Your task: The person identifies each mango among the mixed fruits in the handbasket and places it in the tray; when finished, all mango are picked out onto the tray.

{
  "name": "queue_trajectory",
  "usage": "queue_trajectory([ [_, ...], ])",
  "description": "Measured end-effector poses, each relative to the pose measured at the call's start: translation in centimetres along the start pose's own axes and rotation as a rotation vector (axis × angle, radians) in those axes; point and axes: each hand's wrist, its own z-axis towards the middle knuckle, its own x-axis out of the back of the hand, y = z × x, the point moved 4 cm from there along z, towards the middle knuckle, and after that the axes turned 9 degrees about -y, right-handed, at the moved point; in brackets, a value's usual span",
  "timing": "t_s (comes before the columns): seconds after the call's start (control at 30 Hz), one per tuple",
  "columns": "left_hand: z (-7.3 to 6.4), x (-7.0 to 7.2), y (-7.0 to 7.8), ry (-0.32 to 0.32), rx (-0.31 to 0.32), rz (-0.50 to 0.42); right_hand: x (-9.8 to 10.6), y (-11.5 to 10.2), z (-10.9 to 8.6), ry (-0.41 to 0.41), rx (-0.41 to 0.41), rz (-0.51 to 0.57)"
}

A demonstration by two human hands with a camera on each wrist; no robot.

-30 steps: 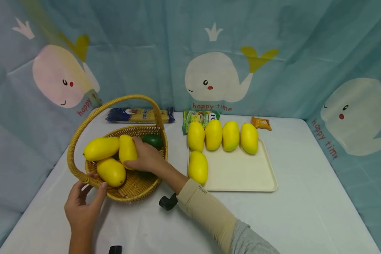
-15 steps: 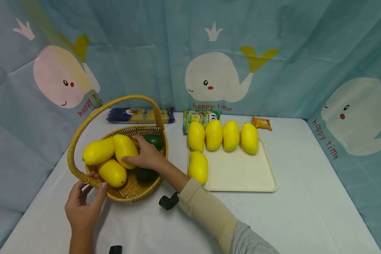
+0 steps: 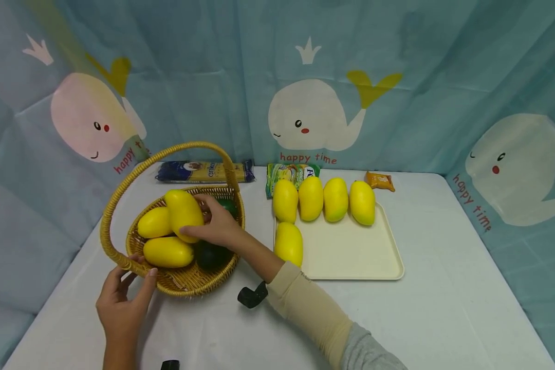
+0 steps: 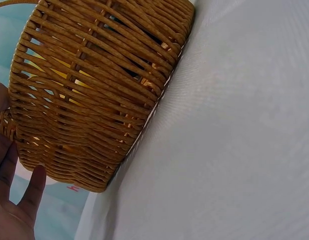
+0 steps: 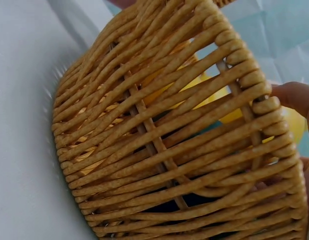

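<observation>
In the head view, a wicker basket [image 3: 191, 292] with a tall handle stands at the left of the table. My right hand [image 3: 219, 226] grips a yellow mango [image 3: 185, 213] inside it, thumb on the near side and fingers on the far side. Two more mangoes, one left [image 3: 154, 223] and one nearer [image 3: 168, 252], lie beneath and beside it. Dark green, avocado-like fruit [image 3: 210, 257] sits partly hidden under my right hand. My left hand [image 3: 125, 306] holds the basket rim at the handle's base. The left wrist view shows its fingers [image 4: 33, 192] at the woven wall [image 4: 89, 100].
To the right, a cream tray [image 3: 351, 252] bears several mangoes [image 3: 335, 199] along its far and left edges. Behind lie a blue pasta packet [image 3: 205, 171], a green packet [image 3: 277, 174] and a small orange wrapper [image 3: 380, 181]. A patterned curtain [image 3: 240, 103] stands beyond the table.
The mango in my right hand has risen slightly and now overlaps the left one. The nearer mango has turned to lie sideways and shifted right. My left hand stays at the rim.
</observation>
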Motion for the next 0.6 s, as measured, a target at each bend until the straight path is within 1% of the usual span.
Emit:
queue_trajectory([
  [0.13,-0.1,-0.1,-0.1,0.016,0.003,0.011,0.3,-0.2,-0.6,0.002,0.044,0.007],
  [0.3,-0.1,-0.1,-0.1,0.004,-0.008,0.003,0.7,-0.6,-1.6,0.003,0.092,0.029],
  [0.4,0.0,-0.1,-0.1,-0.001,-0.01,-0.001,0.9,-0.8,-2.3,-0.007,0.112,0.045],
  [0.6,0.0,-0.1,-0.2,0.005,-0.007,0.0,1.4,-1.2,-3.7,-0.012,0.122,0.061],
])
